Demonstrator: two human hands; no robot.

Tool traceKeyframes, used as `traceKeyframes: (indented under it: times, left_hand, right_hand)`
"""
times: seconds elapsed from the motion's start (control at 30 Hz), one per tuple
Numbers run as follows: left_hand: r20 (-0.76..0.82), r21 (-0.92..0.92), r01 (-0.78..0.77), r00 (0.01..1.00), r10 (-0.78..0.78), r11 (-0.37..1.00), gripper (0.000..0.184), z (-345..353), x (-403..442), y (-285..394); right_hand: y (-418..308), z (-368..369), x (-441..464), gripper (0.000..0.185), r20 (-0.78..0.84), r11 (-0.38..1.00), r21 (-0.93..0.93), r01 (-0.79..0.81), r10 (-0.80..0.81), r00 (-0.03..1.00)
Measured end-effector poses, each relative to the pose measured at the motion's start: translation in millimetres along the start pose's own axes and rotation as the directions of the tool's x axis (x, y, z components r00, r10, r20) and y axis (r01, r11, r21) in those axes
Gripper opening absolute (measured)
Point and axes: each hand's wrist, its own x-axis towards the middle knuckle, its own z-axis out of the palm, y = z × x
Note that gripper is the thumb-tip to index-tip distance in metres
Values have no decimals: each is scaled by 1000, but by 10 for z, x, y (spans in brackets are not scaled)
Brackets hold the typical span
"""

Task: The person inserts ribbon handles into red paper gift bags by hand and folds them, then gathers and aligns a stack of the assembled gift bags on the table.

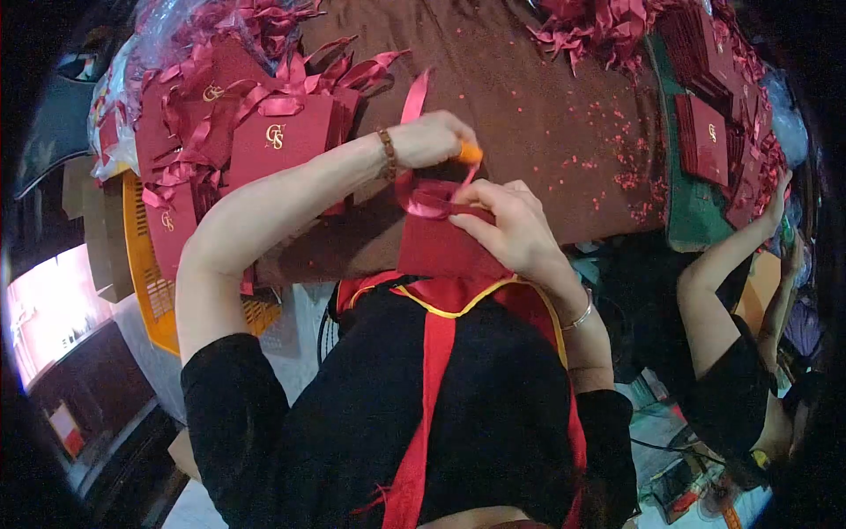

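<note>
A dark red paper gift bag (445, 247) stands at the near table edge, close to my body. A glossy pink-red ribbon (426, 206) loops at its top, and one tail rises past my left wrist. Above the bag, my left hand (434, 139) is closed, pinching a strand of the ribbon. At its fingertips shows an orange piece (471, 153) whose kind I cannot make out. My right hand (511, 222) is closed on the bag's top right edge, thumb and fingers beside the ribbon. The bag's inside is hidden.
Stacked red ribboned bags (280, 141) stand on the left, near a yellow plastic crate (145, 264). Red scraps litter the brown tablecloth (520, 123). At right, a co-worker's arm (724, 257) reaches toward more bags (705, 141) on a green surface (692, 212).
</note>
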Motion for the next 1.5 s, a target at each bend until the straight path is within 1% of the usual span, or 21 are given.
traceKeyframes:
  times: [0.03, 0.1, 0.17, 0.2, 0.23, 0.3, 0.33, 0.43, 0.6, 0.67, 0.7, 0.83, 0.9, 0.93, 1.03, 1.13, 1.2, 1.27, 1.33, 1.4, 1.5]
  left_hand:
    - [-82, -48, -98, 992, 94, 994, 19, 5, 29, -42]
    - [-272, 276, -174, 929, 251, 945, 20, 2, -33, 71]
    - [-382, 297, -268, 846, 371, 916, 27, -190, 64, -86]
    - [-439, 448, -105, 839, 321, 888, 27, -307, -17, 19]
    - [-470, 715, 27, 758, 452, 698, 28, -391, -72, 14]
    - [-514, 806, 353, 814, 269, 475, 29, -403, -166, 47]
    - [-463, 837, 373, 873, 153, 400, 32, -403, -213, 5]
    - [-465, 879, 412, 853, 238, 242, 25, -281, -245, -207]
    - [-452, 887, 358, 805, 385, 293, 16, -269, -221, -363]
    - [-431, 881, 274, 800, 417, 386, 12, -290, -217, -332]
    - [-458, 834, 281, 832, 312, 476, 16, -310, -222, -282]
    - [-496, 727, -11, 682, 537, 687, 31, -298, -170, -320]
    - [-519, 231, -287, 772, 367, 930, 25, -243, -254, -104]
    - [-445, -232, -288, 881, 162, 929, 20, -141, -378, 109]
    - [-215, -487, -226, 967, 135, 844, 20, 59, -557, 296]
    - [-143, -722, -138, 989, 49, 678, 18, 222, -548, 297]
    - [-148, -589, -215, 976, 157, 779, 18, 236, -574, 309]
    - [-278, -254, -316, 929, 244, 914, 23, 394, -574, 228]
    - [-333, 67, -311, 889, 315, 948, 29, 499, -610, 212]
    - [-391, 297, -325, 816, 425, 898, 33, 650, -588, 42]
    - [-439, 279, -299, 805, 398, 912, 34, 774, -543, -58]
  right_hand:
    - [-50, -10, 28, 20, -14, 1000, 25, -17, 17, 1000]
    - [-8, 4, 60, 21, 9, 989, 77, -127, 127, 992]
    - [120, 58, 81, 25, 11, 963, 185, -194, 196, 981]
    - [195, 82, 78, 26, -25, 980, 118, -162, 166, 986]
    - [229, 87, 82, 26, -61, 991, 46, -129, 132, 989]
    - [200, 51, 81, 28, -54, 984, -51, -172, 169, 984]
    - [202, 50, 67, 28, -86, 981, -141, -136, 125, 988]
    - [279, 71, 20, 32, -153, 971, -214, -109, 77, 985]
    - [380, 24, -225, 35, -262, 966, -213, -148, 89, 961]
    - [409, 12, -350, 36, -311, 971, -187, -149, 86, 947]
    - [379, 1, -395, 36, -292, 969, -145, -198, 150, 945]
    - [310, 5, -476, 34, -340, 977, -18, -213, 194, 920]
    - [317, 36, -464, 34, -342, 978, 2, -211, 199, 919]
    - [327, 43, -449, 34, -335, 980, 21, -195, 191, 922]
    - [307, 17, -376, 32, -306, 976, -24, -215, 198, 931]
    - [241, -46, -226, 30, -274, 968, -51, -246, 223, 936]
    - [237, -93, -167, 30, -280, 986, -19, -167, 155, 947]
    - [287, -119, -128, 30, -224, 994, 70, -87, 101, 969]
    - [282, -110, -120, 30, -114, 979, 164, -120, 140, 984]
    - [301, -3, -138, 29, -169, 984, 125, -125, 145, 975]
    - [270, 75, -196, 32, -237, 979, -4, -204, 198, 951]
